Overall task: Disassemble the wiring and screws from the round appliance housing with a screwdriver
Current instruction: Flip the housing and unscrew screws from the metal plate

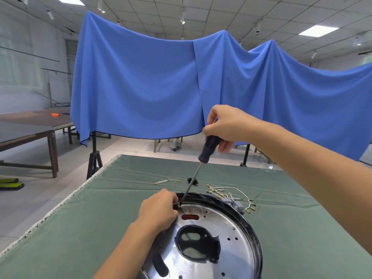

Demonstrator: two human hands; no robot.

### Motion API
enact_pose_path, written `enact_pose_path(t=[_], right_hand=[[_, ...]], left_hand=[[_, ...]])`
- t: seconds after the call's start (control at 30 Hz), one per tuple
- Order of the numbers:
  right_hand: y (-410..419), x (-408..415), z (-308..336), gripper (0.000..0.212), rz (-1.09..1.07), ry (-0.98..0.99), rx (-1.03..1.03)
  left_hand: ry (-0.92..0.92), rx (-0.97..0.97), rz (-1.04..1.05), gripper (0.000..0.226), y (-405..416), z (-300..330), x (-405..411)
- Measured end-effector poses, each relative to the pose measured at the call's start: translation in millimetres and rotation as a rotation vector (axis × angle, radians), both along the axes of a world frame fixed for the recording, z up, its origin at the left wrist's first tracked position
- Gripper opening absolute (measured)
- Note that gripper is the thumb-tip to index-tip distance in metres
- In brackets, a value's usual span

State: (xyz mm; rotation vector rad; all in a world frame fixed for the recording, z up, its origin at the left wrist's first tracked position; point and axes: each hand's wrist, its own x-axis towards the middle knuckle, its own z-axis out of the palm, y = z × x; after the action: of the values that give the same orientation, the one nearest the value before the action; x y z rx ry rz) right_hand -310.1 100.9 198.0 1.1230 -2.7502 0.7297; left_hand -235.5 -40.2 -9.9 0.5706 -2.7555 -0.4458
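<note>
Left hand on housing rim (right hand grips screwdriver).

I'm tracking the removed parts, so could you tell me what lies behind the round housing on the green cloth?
Behind the round housing lie loose white wires, a small black part and grey blocks, partly hidden by its rim.
</note>
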Motion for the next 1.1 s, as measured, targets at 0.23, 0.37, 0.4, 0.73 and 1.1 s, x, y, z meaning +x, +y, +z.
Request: enact_pose_path(t=[0.23,0.37,0.4,0.73,1.1], right_hand=[[-5,9,-8,0.033,-0.039,0.156,-0.002],[-6,7,-13,0.008,0.032,0.110,-0.154],[-7,8,-14,0.009,0.037,0.131,-0.173],[-5,9,-8,0.012,0.044,0.232,-0.290],[13,3,-38,0.013,-0.095,0.469,-0.712]], left_hand=[[-0.005,0.009,-0.001,0.029,2,2,1],[-0.002,0.010,0.002,0.028,1,2,1],[0.004,0.013,0.004,0.028,1,2,1],[0.010,0.027,0.007,0.023,3,4,3],[-0.043,-0.039,-0.059,0.033,6,3,5]])
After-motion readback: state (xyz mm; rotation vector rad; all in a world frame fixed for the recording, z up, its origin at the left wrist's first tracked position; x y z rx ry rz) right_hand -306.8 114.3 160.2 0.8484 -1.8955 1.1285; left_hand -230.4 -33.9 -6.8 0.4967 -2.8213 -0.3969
